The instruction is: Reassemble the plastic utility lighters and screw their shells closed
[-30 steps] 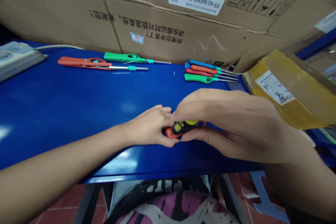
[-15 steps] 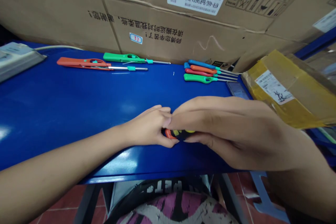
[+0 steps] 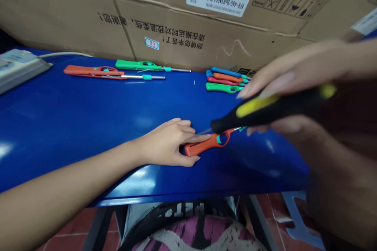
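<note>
On the blue table, near its front edge, lies an orange long-nosed lighter (image 3: 202, 146). My left hand (image 3: 169, 141) is closed around its handle end, with the index finger along the body. A screwdriver (image 3: 256, 108) with a black and yellow handle is in my right hand (image 3: 297, 86), tilted, its thin shaft pointing down toward my left index finger. That shaft is blurred, and I cannot tell whether its tip touches the lighter. The lighter's metal nozzle runs under the screwdriver and is partly hidden by my right hand.
At the back left lie an orange lighter (image 3: 94, 71) and a green lighter (image 3: 138, 64). Several more lighters (image 3: 224, 79) are bunched at the back right. A large cardboard box (image 3: 165, 19) stands behind the table. A white power strip (image 3: 20, 68) sits at the far left.
My right hand has lifted up and to the right with the screwdriver, uncovering the orange lighter. My left index finger now extends along the lighter; that hand otherwise stays in place.
</note>
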Action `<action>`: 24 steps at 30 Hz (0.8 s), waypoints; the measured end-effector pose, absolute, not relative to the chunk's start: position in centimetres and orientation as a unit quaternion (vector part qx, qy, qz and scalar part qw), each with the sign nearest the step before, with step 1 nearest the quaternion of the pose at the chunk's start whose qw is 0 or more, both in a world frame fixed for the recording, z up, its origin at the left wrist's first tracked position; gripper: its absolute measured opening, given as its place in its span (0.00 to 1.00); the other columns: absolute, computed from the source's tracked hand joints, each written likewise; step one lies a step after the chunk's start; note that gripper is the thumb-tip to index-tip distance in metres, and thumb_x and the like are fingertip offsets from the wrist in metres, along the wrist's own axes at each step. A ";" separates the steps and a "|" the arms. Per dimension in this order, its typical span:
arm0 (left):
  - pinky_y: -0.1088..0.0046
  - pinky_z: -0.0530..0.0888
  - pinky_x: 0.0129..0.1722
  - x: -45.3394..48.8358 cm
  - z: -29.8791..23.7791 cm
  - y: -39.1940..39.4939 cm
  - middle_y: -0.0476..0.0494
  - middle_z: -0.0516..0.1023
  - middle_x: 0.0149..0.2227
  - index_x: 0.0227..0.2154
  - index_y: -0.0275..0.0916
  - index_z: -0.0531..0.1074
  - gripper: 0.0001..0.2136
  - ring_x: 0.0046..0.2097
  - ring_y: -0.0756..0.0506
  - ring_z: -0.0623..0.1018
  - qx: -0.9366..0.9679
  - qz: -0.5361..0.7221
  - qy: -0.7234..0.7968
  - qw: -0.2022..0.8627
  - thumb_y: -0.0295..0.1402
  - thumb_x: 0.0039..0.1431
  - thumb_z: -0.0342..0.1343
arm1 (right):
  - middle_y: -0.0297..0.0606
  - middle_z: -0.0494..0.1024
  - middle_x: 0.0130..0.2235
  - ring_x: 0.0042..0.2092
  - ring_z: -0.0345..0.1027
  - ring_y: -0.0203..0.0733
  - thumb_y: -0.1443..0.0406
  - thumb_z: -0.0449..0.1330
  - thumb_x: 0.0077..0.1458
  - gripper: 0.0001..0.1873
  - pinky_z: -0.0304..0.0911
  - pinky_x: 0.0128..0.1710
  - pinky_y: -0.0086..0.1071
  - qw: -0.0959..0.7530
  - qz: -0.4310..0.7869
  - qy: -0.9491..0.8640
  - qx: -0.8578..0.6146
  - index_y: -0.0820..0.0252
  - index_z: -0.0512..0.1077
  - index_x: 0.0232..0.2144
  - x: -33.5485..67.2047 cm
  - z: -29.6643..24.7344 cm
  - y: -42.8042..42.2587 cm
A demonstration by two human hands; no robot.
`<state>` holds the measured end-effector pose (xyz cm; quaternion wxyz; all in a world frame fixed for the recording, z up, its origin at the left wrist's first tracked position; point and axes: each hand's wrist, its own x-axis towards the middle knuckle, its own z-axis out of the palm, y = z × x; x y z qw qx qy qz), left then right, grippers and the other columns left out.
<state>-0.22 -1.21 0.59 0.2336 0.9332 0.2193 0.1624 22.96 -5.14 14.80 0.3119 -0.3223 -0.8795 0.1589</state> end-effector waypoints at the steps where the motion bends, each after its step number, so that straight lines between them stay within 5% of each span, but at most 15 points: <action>1: 0.67 0.66 0.39 -0.4 0.9 -1.2 0.48 0.76 0.32 0.57 0.43 0.73 0.22 0.38 0.43 0.72 0.943 0.146 0.215 0.206 0.39 0.60 0.59 | 0.33 0.75 0.48 0.49 0.74 0.42 0.68 0.60 0.62 0.13 0.73 0.49 0.35 0.407 0.135 -0.828 -0.360 0.44 0.67 0.45 23.1 14.6 -4.9; 5: 0.65 0.65 0.38 -0.9 2.2 -1.2 0.47 0.72 0.33 0.55 0.42 0.75 0.21 0.36 0.43 0.70 0.959 0.112 0.222 0.139 0.40 0.59 0.59 | 0.38 0.76 0.43 0.45 0.75 0.44 0.65 0.66 0.58 0.07 0.77 0.36 0.34 0.535 0.176 -0.751 -0.346 0.52 0.71 0.38 24.4 11.4 -1.8; 11: 0.61 0.68 0.43 -0.3 2.1 -1.8 0.42 0.77 0.42 0.58 0.40 0.73 0.28 0.43 0.40 0.73 0.934 0.150 0.292 0.144 0.54 0.63 0.56 | 0.39 0.78 0.45 0.37 0.79 0.41 0.57 0.67 0.57 0.15 0.78 0.40 0.40 0.411 0.342 -0.743 -0.402 0.56 0.67 0.40 26.6 3.9 3.3; 17: 0.61 0.72 0.48 -0.1 1.3 -2.0 0.40 0.74 0.49 0.60 0.41 0.69 0.19 0.49 0.40 0.73 0.920 0.100 0.305 0.224 0.37 0.68 0.55 | 0.44 0.81 0.48 0.51 0.75 0.50 0.65 0.60 0.62 0.10 0.69 0.54 0.48 0.265 0.157 -0.858 -0.410 0.58 0.73 0.47 26.5 0.8 4.4; 22: 0.63 0.72 0.51 -1.5 2.6 -0.9 0.41 0.71 0.49 0.57 0.43 0.70 0.15 0.48 0.43 0.74 0.915 0.082 0.307 0.251 0.37 0.73 0.46 | 0.47 0.76 0.55 0.59 0.68 0.51 0.64 0.60 0.63 0.14 0.63 0.60 0.49 0.275 0.117 -0.865 -0.402 0.57 0.73 0.51 27.4 2.7 4.0; 24: 0.66 0.73 0.51 -2.2 3.7 -0.1 0.41 0.70 0.50 0.56 0.42 0.70 0.16 0.46 0.45 0.75 0.905 0.085 0.322 0.265 0.40 0.74 0.43 | 0.46 0.76 0.55 0.54 0.72 0.47 0.61 0.59 0.64 0.16 0.68 0.54 0.44 0.257 0.128 -0.874 -0.392 0.56 0.71 0.53 28.3 4.2 3.3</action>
